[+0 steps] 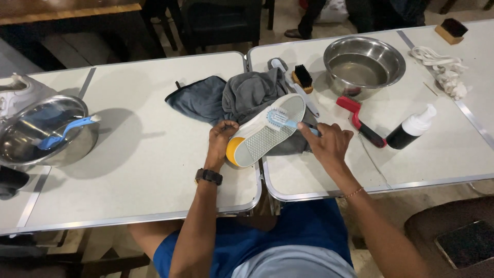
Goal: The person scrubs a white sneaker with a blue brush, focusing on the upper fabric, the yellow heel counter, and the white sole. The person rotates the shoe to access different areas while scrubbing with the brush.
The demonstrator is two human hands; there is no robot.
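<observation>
L hand [220,138] fingers grip shoe [267,131]; R hand [329,143] grips brush [284,121]; bowl [364,64] w/ water.

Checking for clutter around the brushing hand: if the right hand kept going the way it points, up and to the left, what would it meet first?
The right hand holds a blue brush against the shoe's sole; straight on it would likely meet that sole first, then the grey cloth beyond.

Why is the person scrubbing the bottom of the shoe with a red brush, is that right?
Not quite. In the head view the brush on the shoe's sole is blue, held by the right hand. The red brush lies unused on the table.
</observation>
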